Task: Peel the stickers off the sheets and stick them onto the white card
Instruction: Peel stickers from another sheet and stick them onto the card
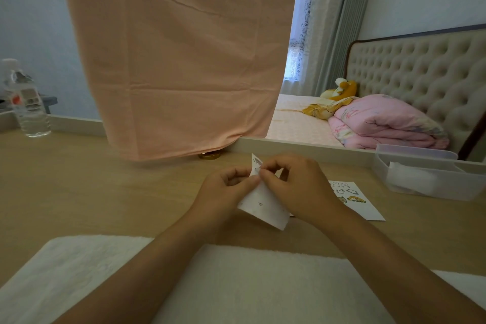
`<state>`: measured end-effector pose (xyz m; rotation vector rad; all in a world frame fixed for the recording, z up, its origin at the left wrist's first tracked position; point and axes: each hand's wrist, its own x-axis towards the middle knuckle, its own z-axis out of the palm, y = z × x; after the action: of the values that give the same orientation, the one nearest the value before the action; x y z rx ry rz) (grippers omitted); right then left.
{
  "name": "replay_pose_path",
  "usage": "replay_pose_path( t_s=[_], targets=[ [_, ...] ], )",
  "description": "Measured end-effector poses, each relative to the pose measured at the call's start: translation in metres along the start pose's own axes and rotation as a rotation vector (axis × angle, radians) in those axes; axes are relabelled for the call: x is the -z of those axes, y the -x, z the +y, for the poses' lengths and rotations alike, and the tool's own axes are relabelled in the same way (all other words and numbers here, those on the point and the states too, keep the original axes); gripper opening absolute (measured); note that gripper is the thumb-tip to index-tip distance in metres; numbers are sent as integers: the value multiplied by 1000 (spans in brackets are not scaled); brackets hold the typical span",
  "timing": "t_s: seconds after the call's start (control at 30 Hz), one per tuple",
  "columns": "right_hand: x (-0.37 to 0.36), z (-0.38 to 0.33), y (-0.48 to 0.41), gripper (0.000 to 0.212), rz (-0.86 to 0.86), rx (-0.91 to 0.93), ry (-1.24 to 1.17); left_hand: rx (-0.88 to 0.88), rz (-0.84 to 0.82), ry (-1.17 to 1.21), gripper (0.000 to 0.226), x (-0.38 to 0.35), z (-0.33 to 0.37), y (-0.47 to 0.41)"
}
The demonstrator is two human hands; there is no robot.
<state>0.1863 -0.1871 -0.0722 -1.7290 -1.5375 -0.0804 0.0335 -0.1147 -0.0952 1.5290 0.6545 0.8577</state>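
A white sticker sheet (263, 208) is held up above the wooden desk, bent between both hands. My left hand (226, 189) grips its left edge with curled fingers. My right hand (294, 187) pinches at the sheet's upper part, where a small sticker sits near the top corner. To the right, flat on the desk, lies the white card (363, 205) with several small stickers on it, among them a rainbow shape. My right wrist hides the card's left end.
A clear plastic box (426, 179) stands at the right beside the card. A water bottle (25, 102) stands at the far left. A peach cloth (184, 60) hangs over the desk's back. A white towel (236, 284) covers the near edge.
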Motion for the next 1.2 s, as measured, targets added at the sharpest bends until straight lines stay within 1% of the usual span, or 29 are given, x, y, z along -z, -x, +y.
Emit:
replay_pose_path(
  t_s=[0.03, 0.1, 0.17, 0.3, 0.4, 0.63, 0.8, 0.83, 0.87, 0.9, 0.93, 0.97, 1.0, 1.07, 1.13, 1.2],
  targets=[
    [0, 0, 0, 9, 1, -30, -38, -12, 25, -11, 16, 0, -1, 0],
    [-1, 0, -2, 13, -6, -94, -110, -36, 60, 3, 22, -1, -2, -1],
    [-1, 0, -4, 13, -25, -167, -208, -53, 94, 17, 26, -1, -2, -2],
    [1, -3, -4, 17, -44, -263, -395, -47, 134, 36, 24, 0, -3, 0],
    [2, -4, -4, 17, -39, -336, -467, -21, 140, 48, 19, 0, -4, -1],
    [5, -2, -5, 13, -51, -493, -653, 34, 113, 61, 19, 0, -3, -1],
    [5, 5, -8, 14, -30, -606, -734, 122, 187, -26, 19, 4, -1, -8],
    [5, 6, -8, 15, -37, -621, -741, 114, 206, -82, 19, 8, -3, -9],
    [5, 8, -8, 15, -47, -633, -746, 79, 233, -226, 23, 12, -6, -11],
    [4, 9, -8, 15, -62, -644, -750, 23, 274, -445, 32, 15, -10, -13],
    [3, 9, -8, 15, -79, -658, -754, -69, 328, -653, 42, 18, -12, -13],
    [2, 10, -7, 15, -100, -675, -755, -218, 366, -793, 47, 20, -14, -14],
    [0, 9, -7, 16, -123, -693, -755, -385, 365, -870, 45, 21, -14, -16],
    [-3, 8, -6, 18, -170, -737, -769, -653, 294, -938, 35, 17, -11, -15],
    [-5, 7, -6, 20, -219, -787, -808, -786, 237, -1040, 29, 9, -10, -13],
    [-7, 9, -5, 29, -282, -815, -835, -853, 226, -1105, 25, 4, -12, -13]
  ],
)
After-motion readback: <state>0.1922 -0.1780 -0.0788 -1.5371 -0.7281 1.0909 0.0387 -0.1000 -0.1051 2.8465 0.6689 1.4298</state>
